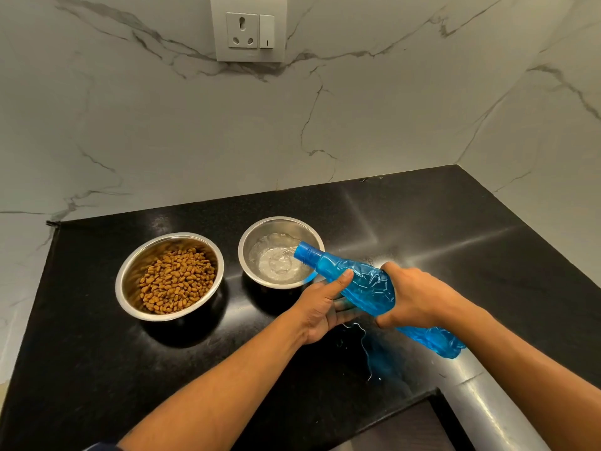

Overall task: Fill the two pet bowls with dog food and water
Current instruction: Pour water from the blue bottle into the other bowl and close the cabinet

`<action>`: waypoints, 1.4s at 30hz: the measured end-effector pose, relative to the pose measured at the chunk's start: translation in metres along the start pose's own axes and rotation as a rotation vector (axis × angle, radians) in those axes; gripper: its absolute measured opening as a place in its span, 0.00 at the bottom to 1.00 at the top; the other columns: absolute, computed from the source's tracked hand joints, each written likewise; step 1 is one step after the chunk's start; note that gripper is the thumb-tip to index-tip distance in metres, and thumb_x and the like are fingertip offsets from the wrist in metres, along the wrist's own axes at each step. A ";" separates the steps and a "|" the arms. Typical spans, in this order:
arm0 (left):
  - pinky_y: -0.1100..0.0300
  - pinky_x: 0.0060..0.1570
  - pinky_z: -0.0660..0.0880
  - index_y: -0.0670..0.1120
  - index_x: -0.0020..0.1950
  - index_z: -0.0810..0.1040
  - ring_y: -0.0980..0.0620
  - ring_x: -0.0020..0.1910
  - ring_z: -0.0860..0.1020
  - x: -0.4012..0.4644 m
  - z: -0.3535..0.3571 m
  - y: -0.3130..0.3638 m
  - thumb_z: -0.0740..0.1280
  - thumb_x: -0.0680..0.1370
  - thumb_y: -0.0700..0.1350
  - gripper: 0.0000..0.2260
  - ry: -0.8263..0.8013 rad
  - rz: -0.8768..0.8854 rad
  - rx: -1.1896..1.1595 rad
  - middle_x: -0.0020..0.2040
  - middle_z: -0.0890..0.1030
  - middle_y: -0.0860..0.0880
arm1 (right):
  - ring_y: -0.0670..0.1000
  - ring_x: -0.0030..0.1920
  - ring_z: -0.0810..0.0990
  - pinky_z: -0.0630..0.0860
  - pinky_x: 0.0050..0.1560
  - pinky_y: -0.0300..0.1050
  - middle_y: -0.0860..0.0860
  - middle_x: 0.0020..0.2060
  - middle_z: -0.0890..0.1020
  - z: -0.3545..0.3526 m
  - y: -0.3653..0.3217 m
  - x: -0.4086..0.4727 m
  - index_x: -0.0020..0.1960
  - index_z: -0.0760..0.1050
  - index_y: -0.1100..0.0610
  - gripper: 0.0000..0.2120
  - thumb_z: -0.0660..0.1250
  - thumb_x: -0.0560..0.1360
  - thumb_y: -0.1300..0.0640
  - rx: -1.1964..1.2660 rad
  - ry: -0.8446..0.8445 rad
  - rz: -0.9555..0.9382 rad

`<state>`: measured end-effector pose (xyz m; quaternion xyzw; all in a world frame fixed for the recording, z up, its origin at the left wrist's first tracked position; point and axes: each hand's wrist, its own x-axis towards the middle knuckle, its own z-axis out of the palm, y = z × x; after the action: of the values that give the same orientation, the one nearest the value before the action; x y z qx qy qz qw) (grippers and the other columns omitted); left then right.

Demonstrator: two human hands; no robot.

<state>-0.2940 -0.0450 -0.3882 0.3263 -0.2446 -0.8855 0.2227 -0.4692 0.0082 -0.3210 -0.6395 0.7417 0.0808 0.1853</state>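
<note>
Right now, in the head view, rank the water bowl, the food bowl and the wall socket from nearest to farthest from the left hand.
From the left hand:
1. Water bowl, just beyond it, under the bottle's mouth.
2. Food bowl, further left on the counter.
3. Wall socket, high on the marble wall.

Black polished tabletop (130, 369), speckled, with bright streaks of reflected light and a small wet patch (364, 346) near the front edge. Behind and to the right, white marble wall (162, 125) with grey veins. High on the wall, white socket plate (248, 27) with one switch (267, 30) beside the outlet.
</note>
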 end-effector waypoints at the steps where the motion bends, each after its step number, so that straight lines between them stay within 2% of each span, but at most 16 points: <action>1: 0.49 0.57 0.81 0.46 0.63 0.76 0.42 0.61 0.82 0.000 0.000 0.000 0.68 0.81 0.47 0.12 -0.003 0.001 0.000 0.63 0.82 0.41 | 0.43 0.39 0.76 0.69 0.33 0.35 0.44 0.45 0.77 0.000 0.000 0.000 0.62 0.68 0.49 0.33 0.75 0.62 0.38 0.000 0.000 0.001; 6: 0.47 0.60 0.80 0.46 0.64 0.76 0.40 0.65 0.80 0.001 0.000 0.001 0.68 0.80 0.47 0.13 0.010 0.001 0.013 0.67 0.80 0.39 | 0.43 0.39 0.76 0.69 0.33 0.34 0.43 0.43 0.76 0.000 0.001 -0.001 0.61 0.68 0.49 0.33 0.76 0.63 0.38 0.007 0.002 -0.003; 10: 0.48 0.58 0.82 0.45 0.66 0.75 0.40 0.65 0.80 0.000 0.000 0.001 0.69 0.80 0.47 0.16 0.020 0.006 0.026 0.67 0.80 0.39 | 0.44 0.39 0.76 0.71 0.33 0.36 0.44 0.43 0.76 0.001 0.000 -0.001 0.61 0.68 0.49 0.33 0.75 0.62 0.38 0.012 0.007 0.001; 14: 0.51 0.53 0.84 0.46 0.66 0.76 0.42 0.60 0.82 -0.003 0.001 0.003 0.68 0.81 0.47 0.15 0.016 0.019 0.038 0.66 0.81 0.40 | 0.43 0.37 0.75 0.69 0.32 0.36 0.42 0.40 0.75 0.003 -0.001 -0.002 0.59 0.68 0.49 0.32 0.75 0.62 0.38 0.023 0.025 0.007; 17: 0.52 0.50 0.84 0.47 0.65 0.76 0.44 0.56 0.84 -0.005 0.002 0.006 0.68 0.81 0.47 0.13 0.022 0.033 0.055 0.62 0.82 0.42 | 0.44 0.38 0.76 0.72 0.33 0.38 0.43 0.40 0.76 0.005 -0.001 -0.001 0.58 0.69 0.49 0.32 0.75 0.60 0.37 0.044 0.037 0.006; 21: 0.51 0.53 0.83 0.47 0.63 0.77 0.44 0.55 0.84 -0.006 0.003 0.010 0.69 0.80 0.48 0.12 0.051 0.048 0.108 0.59 0.84 0.44 | 0.45 0.37 0.77 0.70 0.32 0.39 0.45 0.40 0.78 0.008 -0.003 0.001 0.56 0.69 0.50 0.31 0.74 0.59 0.38 0.076 0.070 0.013; 25: 0.46 0.61 0.80 0.47 0.63 0.78 0.41 0.60 0.83 -0.008 0.002 0.019 0.70 0.80 0.49 0.14 0.095 0.087 0.173 0.63 0.83 0.42 | 0.49 0.41 0.79 0.78 0.39 0.46 0.45 0.43 0.79 0.012 -0.009 0.003 0.55 0.69 0.50 0.32 0.73 0.57 0.36 0.140 0.122 0.010; 28: 0.43 0.62 0.79 0.46 0.63 0.79 0.40 0.61 0.83 -0.012 0.003 0.031 0.71 0.79 0.49 0.14 0.130 0.123 0.209 0.62 0.84 0.42 | 0.48 0.42 0.80 0.80 0.42 0.46 0.45 0.44 0.80 0.012 -0.017 0.005 0.56 0.68 0.50 0.32 0.74 0.58 0.37 0.233 0.163 0.000; 33: 0.49 0.57 0.82 0.47 0.62 0.79 0.44 0.59 0.84 -0.026 0.011 0.061 0.72 0.78 0.49 0.13 0.154 0.256 0.291 0.59 0.85 0.45 | 0.42 0.42 0.81 0.80 0.42 0.40 0.41 0.44 0.79 0.004 -0.037 0.005 0.59 0.68 0.49 0.32 0.78 0.62 0.41 0.450 0.259 -0.040; 36: 0.51 0.55 0.83 0.47 0.63 0.79 0.48 0.56 0.85 -0.039 0.022 0.086 0.73 0.77 0.49 0.15 0.166 0.376 0.392 0.58 0.85 0.46 | 0.41 0.45 0.82 0.81 0.44 0.37 0.42 0.47 0.80 -0.006 -0.050 0.006 0.61 0.68 0.49 0.33 0.80 0.63 0.45 0.621 0.330 -0.102; 39: 0.54 0.51 0.83 0.46 0.64 0.80 0.49 0.55 0.85 -0.058 0.036 0.118 0.74 0.77 0.48 0.17 0.188 0.524 0.541 0.58 0.86 0.46 | 0.40 0.48 0.82 0.78 0.43 0.32 0.43 0.51 0.82 -0.020 -0.066 0.008 0.63 0.67 0.48 0.35 0.83 0.64 0.47 0.803 0.405 -0.183; 42: 0.57 0.52 0.83 0.44 0.64 0.80 0.49 0.54 0.86 -0.084 0.052 0.149 0.74 0.76 0.46 0.17 0.173 0.630 0.684 0.57 0.86 0.46 | 0.37 0.46 0.83 0.80 0.44 0.33 0.42 0.50 0.82 -0.038 -0.089 0.008 0.62 0.69 0.48 0.34 0.83 0.64 0.49 0.925 0.514 -0.256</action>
<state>-0.2374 -0.0999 -0.2278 0.3635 -0.5899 -0.6130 0.3797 -0.3897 -0.0273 -0.2790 -0.5757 0.6375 -0.4360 0.2685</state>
